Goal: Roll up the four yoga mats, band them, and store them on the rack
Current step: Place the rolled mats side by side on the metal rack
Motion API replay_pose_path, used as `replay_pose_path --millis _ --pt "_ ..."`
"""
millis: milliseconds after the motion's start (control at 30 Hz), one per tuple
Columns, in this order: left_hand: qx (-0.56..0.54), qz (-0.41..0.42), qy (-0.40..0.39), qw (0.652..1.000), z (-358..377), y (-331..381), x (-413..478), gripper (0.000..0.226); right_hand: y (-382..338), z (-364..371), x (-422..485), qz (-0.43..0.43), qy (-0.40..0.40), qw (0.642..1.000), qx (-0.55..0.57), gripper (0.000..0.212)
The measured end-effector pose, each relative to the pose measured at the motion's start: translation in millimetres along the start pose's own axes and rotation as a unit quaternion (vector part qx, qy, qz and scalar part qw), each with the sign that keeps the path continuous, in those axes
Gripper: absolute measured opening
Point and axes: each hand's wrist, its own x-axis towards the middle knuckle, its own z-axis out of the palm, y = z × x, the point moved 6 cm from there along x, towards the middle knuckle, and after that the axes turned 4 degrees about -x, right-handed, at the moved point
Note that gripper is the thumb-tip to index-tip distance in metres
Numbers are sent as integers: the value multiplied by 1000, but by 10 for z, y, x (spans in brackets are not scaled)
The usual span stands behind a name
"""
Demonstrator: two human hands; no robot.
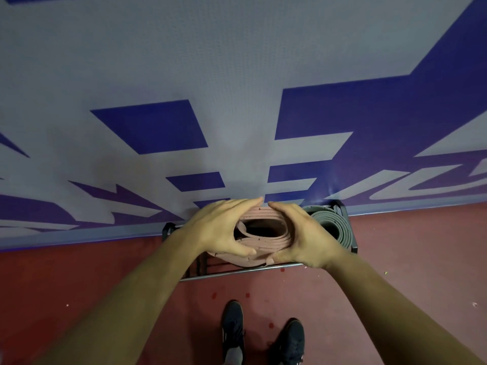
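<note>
A rolled pink yoga mat (266, 239) stands on end in the dark metal rack (237, 272) against the wall, and I look down into its loose coil. My left hand (218, 230) grips its left side and my right hand (303, 238) grips its right side, fingers curved round the roll, fingertips nearly meeting at the far edge. To the right of it in the rack, a rolled grey yoga mat (329, 223) also stands on end. No band is visible on either mat from here.
The rack stands on a red floor (92, 272) at the foot of a grey wall (237, 75) with blue graphics. My two dark shoes (261, 335) stand just in front of the rack. Small specks of debris dot the floor.
</note>
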Motion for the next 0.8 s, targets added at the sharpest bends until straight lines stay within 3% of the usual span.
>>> replay_pose_path --millis 133,300,433,567,800 --pt "69 -37 94 993 -19 119 -175 107 -33 -155 -53 1 53 999 -13 96" --pt "53 -29 74 995 181 210 -310 123 4 -275 -219 -8 63 998 -29 75" --pt "-5 19 151 988 138 266 -222 100 27 -309 -331 -14 73 996 -43 63" --pt "10 85 257 963 104 320 -155 81 7 -348 -334 -21 89 995 -49 58" --pt "29 99 308 946 116 187 -305 72 -77 -240 -312 -56 72 994 -54 55"
